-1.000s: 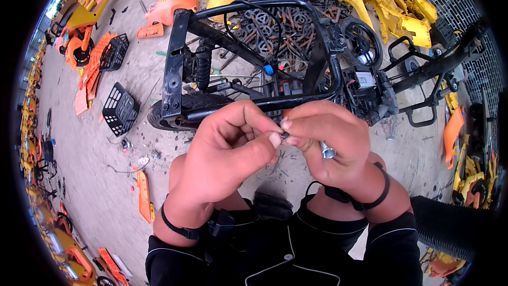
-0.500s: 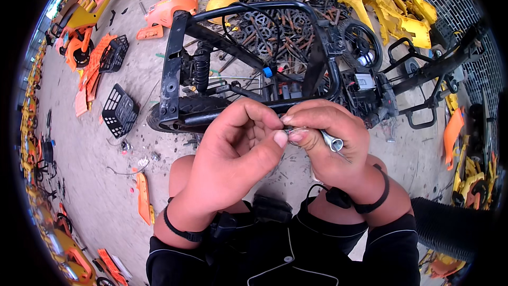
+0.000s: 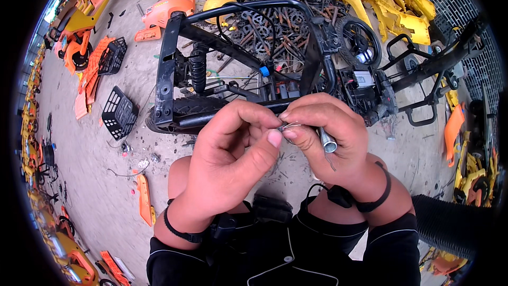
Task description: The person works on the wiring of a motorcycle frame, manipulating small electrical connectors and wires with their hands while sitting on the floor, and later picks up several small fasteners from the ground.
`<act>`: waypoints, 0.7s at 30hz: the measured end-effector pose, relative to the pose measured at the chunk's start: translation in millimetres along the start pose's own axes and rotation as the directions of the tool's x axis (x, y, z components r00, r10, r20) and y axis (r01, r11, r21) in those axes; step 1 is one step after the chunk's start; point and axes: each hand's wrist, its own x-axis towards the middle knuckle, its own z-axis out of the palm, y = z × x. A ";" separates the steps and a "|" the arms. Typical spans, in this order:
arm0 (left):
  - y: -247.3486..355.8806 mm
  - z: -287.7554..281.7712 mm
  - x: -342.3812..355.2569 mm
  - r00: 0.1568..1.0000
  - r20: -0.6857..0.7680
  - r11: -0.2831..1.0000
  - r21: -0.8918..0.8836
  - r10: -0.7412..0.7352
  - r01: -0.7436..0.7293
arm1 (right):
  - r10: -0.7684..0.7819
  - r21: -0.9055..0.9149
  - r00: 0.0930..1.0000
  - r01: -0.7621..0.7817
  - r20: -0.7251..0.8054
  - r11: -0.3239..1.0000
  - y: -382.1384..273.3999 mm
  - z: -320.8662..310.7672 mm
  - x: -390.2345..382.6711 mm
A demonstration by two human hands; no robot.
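Here, on the near side of the black frame (image 3: pixel 165 90), the left hand (image 3: pixel 227 159) pinches a thin wire (image 3: pixel 290 124), fingertip to fingertip with the right hand (image 3: pixel 341 143), which grips that wire and a metal spring (image 3: pixel 327 141).

Spring (image 3: pixel 328 142) in right hand (image 3: pixel 343 145) — perhaps wire (image 3: pixel 289 125).

Gleams as bare, bright metal on the coil spring (image 3: pixel 327 139) and looks thin and metallic along the wire (image 3: pixel 292 124). Shines as smooth black paint, scuffed in spots, on the metal frame (image 3: pixel 165 77). Looks rough, rusty and matt across the heap of metal parts (image 3: pixel 267 29). Suggests smooth plastic on the slim orange panel (image 3: pixel 143 198), matt plastic on the black crate (image 3: pixel 119 114), dull ribbing on the tube (image 3: pixel 442 225), soft cloth on the black clothing (image 3: pixel 225 265), gritty concrete on the floor (image 3: pixel 90 164).
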 end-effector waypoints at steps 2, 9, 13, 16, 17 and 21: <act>0.5 0.4 0.2 1.000 -0.006 1.000 0.017 0.014 -0.014 | 0.021 0.013 1.000 -0.021 -0.006 1.000 -1.1 -0.3 0.3; -5.7 -1.7 2.6 0.993 0.004 0.984 0.132 0.118 -0.117 | 0.072 0.020 0.997 -0.072 0.039 0.997 -6.8 -3.0 1.7; -4.5 -1.0 2.5 0.995 -0.026 0.994 0.060 0.097 -0.095 | 0.059 0.004 0.997 -0.059 0.046 0.998 -4.8 -3.3 1.6; -6.6 -1.9 6.2 0.985 -0.039 0.978 0.126 0.170 -0.164 | 0.056 -0.022 0.998 -0.056 0.037 0.998 -2.9 -6.3 4.1; -6.1 -0.4 6.5 0.981 -0.079 0.974 0.153 0.179 -0.166 | 0.049 -0.037 0.998 -0.048 0.024 0.998 -0.9 -9.0 5.1; -11.8 -11.4 4.3 0.936 -0.070 0.904 0.292 0.346 -0.313 | 0.125 0.052 0.987 -0.120 -0.105 0.991 1.8 -28.3 -1.9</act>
